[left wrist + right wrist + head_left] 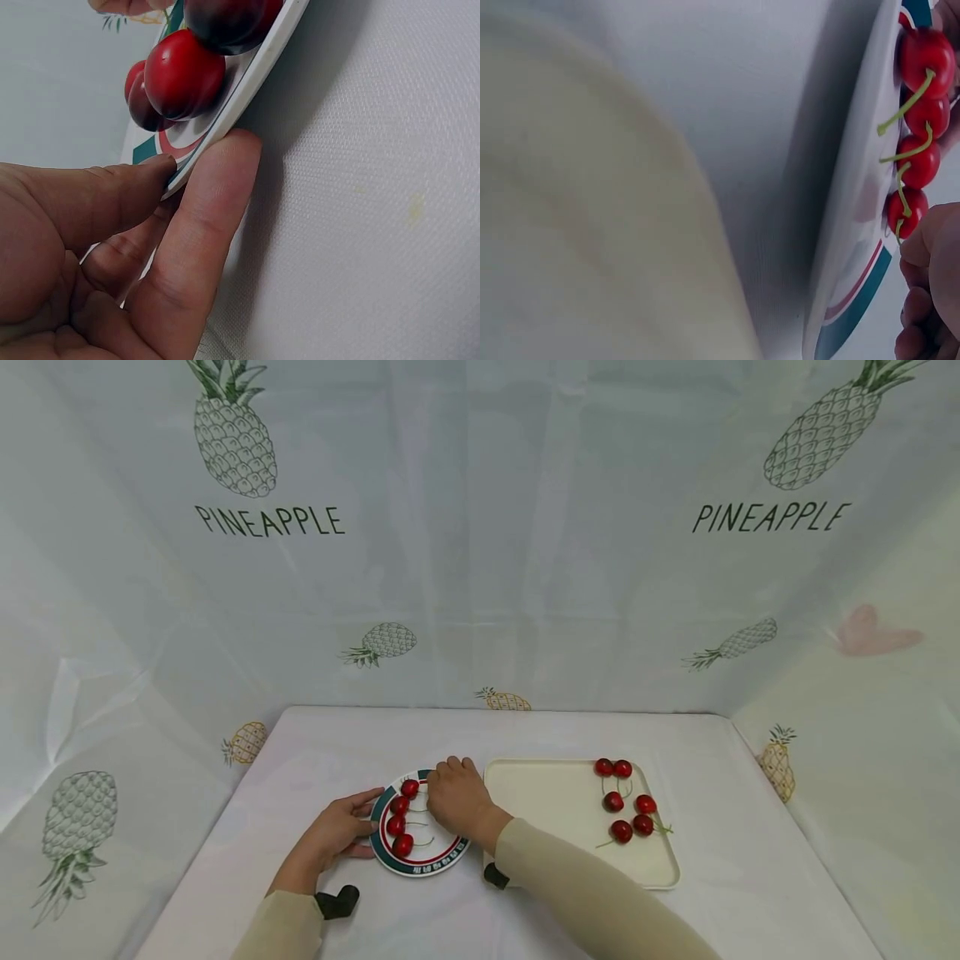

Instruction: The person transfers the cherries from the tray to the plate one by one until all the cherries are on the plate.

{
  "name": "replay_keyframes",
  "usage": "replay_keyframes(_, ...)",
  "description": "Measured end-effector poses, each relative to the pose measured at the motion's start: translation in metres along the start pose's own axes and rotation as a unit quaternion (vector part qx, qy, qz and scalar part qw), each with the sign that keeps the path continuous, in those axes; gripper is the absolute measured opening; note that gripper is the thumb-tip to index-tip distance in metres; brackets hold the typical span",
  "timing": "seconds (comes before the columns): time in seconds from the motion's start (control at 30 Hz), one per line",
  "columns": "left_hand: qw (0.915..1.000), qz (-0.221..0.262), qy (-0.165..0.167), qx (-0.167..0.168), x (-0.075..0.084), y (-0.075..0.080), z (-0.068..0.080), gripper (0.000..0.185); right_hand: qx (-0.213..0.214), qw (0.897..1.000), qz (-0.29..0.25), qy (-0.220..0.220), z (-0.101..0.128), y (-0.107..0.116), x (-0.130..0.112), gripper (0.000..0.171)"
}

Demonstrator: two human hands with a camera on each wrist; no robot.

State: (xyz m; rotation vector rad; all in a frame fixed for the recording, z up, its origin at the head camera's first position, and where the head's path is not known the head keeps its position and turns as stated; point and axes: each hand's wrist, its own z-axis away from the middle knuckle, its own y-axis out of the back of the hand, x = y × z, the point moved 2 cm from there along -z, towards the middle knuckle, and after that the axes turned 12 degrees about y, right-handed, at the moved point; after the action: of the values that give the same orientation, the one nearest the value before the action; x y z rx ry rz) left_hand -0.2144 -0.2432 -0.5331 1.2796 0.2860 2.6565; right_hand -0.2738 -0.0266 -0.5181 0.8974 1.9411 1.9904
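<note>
White table (525, 735), hands (459, 797) on plate (420, 864).

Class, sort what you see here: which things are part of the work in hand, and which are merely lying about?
In the work:
left hand holding the round plate by its rim
right hand over the plate
cherries on the plate
cherries on the tray
cream tray

Lying about:
pineapple-print backdrop
white tablecloth

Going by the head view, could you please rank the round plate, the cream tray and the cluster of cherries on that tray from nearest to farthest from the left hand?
1. Round plate: the left hand touches its left rim.
2. Cream tray: right of the plate, past the right hand.
3. Cluster of cherries: on the tray's right part, farthest.
</note>
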Motion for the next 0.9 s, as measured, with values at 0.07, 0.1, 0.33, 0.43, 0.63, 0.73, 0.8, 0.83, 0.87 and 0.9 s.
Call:
replay_keyframes(0.07,1.0,0.0,0.0,0.0,0.0,0.0,0.0,0.065,-0.002,1.0,0.0,-0.001,0.0,-0.001,-0.002,0.029)
replay_keyframes(0.1,1.0,-0.001,0.001,0.0,0.0,0.0,0.0,0.065,-0.002,1.0,0.0,-0.002,-0.001,-0.002,-0.002,0.029)
replay_keyframes(0.33,1.0,-0.004,0.006,0.0,0.0,0.0,-0.002,0.065,0.0,1.0,-0.001,-0.002,-0.001,-0.002,-0.005,0.03)
replay_keyframes(0.43,1.0,-0.005,0.005,0.002,-0.001,-0.001,-0.002,0.065,-0.005,1.0,0.001,-0.002,-0.001,0.0,-0.005,0.032)
replay_keyframes(0.63,1.0,-0.006,0.001,0.002,0.0,-0.003,-0.001,0.064,0.015,1.0,0.018,-0.001,0.005,0.005,-0.004,0.031)
replay_keyframes(0.73,0.9999,-0.011,0.002,0.003,0.0,-0.003,-0.001,0.064,0.035,0.999,0.023,0.001,0.009,0.007,-0.003,0.03)
replay_keyframes(0.8,0.9999,-0.016,0.003,0.005,0.0,-0.003,0.0,0.064,0.046,0.999,0.025,0.001,0.011,0.007,-0.002,0.029)
replay_keyframes(0.83,0.9998,-0.018,0.003,0.005,0.0,-0.002,0.0,0.064,0.05,0.998,0.026,0.0,0.012,0.008,-0.002,0.028)
replay_keyframes(0.87,0.9998,-0.019,0.003,0.006,0.0,-0.002,0.0,0.064,0.053,0.998,0.026,0.0,0.013,0.009,-0.001,0.028)
replay_keyframes(0.9,0.9998,-0.017,0.004,0.007,0.0,-0.001,0.0,0.064,0.055,0.998,0.027,-0.001,0.014,0.009,-0.001,0.027)
